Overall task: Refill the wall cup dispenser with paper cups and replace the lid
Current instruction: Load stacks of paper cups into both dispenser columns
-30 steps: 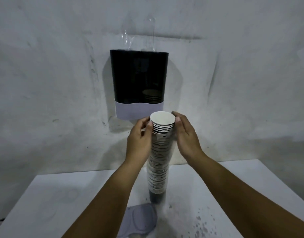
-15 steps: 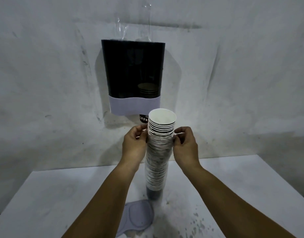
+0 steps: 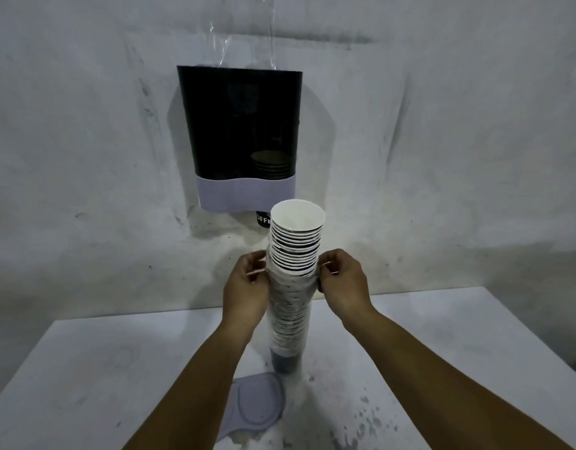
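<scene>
A tall stack of paper cups (image 3: pixel 294 251) stands upright on the white table (image 3: pixel 85 378), its lower part inside a clear plastic sleeve (image 3: pixel 288 319). My left hand (image 3: pixel 247 280) and my right hand (image 3: pixel 342 280) each pinch the sleeve's rim on either side of the stack, well below the bare top cups. The dark wall dispenser (image 3: pixel 239 125) with a pale lilac base hangs above, its top uncovered, a few cups showing low inside on the right. One cup bottom (image 3: pixel 263 219) pokes out beneath it. The lilac lid (image 3: pixel 255 405) lies flat on the table by my left forearm.
A rough grey wall stands behind the table. Clear plastic film (image 3: pixel 247 34) hangs above the dispenser. Dark speckles mark the table at the front right (image 3: pixel 364 420).
Both hands have slid down the stack, pulling the plastic sleeve lower, so more bare cups stand above them. The view has tilted slightly.
</scene>
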